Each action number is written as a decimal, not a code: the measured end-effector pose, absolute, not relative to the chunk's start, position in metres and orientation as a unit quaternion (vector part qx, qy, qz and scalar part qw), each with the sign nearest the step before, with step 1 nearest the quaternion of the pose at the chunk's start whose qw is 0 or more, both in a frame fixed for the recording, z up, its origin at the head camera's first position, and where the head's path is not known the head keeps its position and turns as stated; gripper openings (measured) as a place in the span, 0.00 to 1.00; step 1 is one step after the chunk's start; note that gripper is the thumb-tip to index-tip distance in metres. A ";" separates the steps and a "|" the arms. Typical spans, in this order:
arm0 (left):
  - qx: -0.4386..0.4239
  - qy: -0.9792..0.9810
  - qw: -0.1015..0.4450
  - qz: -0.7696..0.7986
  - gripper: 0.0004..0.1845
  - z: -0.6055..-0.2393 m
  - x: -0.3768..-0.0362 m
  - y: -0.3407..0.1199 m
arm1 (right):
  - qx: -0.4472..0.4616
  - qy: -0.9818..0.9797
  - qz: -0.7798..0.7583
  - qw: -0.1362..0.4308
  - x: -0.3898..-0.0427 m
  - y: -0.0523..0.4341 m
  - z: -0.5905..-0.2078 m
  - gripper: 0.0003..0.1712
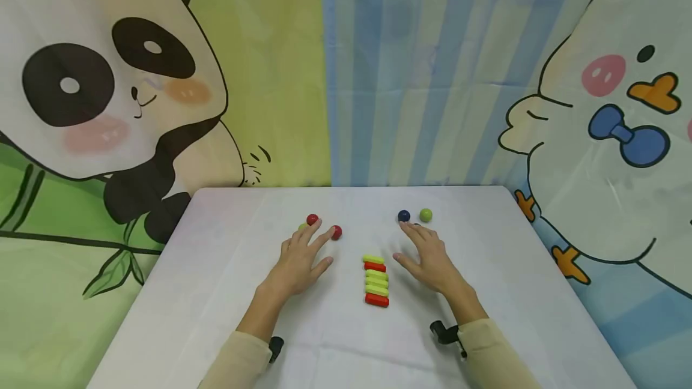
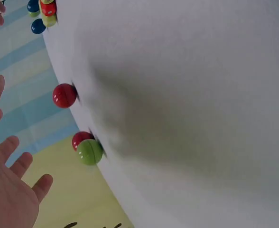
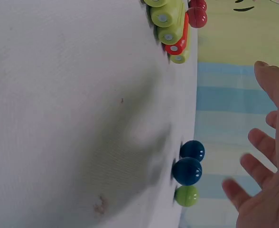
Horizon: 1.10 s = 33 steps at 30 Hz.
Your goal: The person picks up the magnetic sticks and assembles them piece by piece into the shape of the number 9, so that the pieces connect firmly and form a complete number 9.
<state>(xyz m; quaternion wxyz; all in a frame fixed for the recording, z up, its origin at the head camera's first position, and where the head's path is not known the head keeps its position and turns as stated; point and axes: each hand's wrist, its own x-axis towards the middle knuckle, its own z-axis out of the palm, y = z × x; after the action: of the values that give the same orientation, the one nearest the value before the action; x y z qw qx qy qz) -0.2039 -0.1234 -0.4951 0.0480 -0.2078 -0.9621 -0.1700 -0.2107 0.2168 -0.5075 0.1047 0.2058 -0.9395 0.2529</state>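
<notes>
My left hand, fingers spread, hovers over the left half of the table. Past its fingertips lie two red balls and a green ball, which the fingers partly cover in the head view. My right hand hangs above the table on the other side, also with fingers apart and nothing in them. Beyond it are two dark blue balls and another green ball. Between the hands, a row of short red and yellow-green sticks lies side by side.
A white-covered table carries everything. Behind it hangs a cloth backdrop with a panda, stripes and a white cartoon bird. Black wrist cameras sit at both sleeves.
</notes>
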 end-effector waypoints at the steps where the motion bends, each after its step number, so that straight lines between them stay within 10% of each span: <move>1: -0.208 -0.962 0.047 -0.173 0.35 -0.497 -0.204 -0.121 | 0.206 -0.937 0.265 0.098 -0.211 0.217 -0.509 0.42; 33: -0.190 -0.902 -0.089 -0.377 0.29 -0.534 -0.229 -0.070 | 0.143 -0.872 0.465 -0.047 -0.239 0.195 -0.548 0.31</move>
<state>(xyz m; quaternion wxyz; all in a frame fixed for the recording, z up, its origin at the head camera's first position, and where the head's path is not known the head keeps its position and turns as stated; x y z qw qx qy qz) -0.2287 -0.0700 -0.5337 -0.0894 -0.1900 -0.9020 -0.3773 -0.2385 0.1953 -0.5481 -0.0470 0.1432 -0.8723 0.4651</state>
